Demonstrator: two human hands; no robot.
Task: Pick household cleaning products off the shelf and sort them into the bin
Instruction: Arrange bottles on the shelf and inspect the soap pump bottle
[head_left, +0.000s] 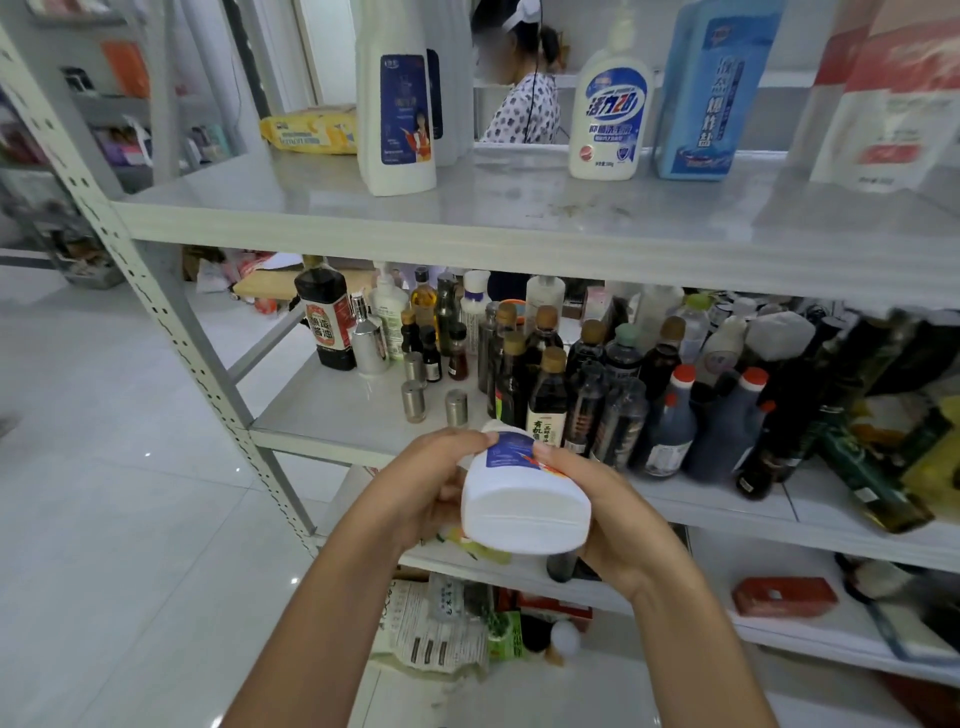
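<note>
Head cam: you've got one white bottle in both hands, low in front of the rack, tipped so its base faces you and its blue label side is up. Left hand wraps the left side w/ fingertips curled onto the label end. Right hand clamps the right side, thumb over the label. Both are tight on the bottle, no slack.

Progress, my read: this one's off the shelf but not binned. The bin isn't in view, so can't tell how many are sorted. Plenty left up top: a tall white bottle, a pump bottle, a blue pack, a yellow pack at the back and a red-and-white bag at far right.

The top shelf is a pale, glossy board on a grey perforated metal rack. The mid shelf is crammed w/ dark sauce bottles, prob. not cleaning stuff. The floor is shiny white tile. Another person stands behind the rack, and more shelving sits far left.
</note>
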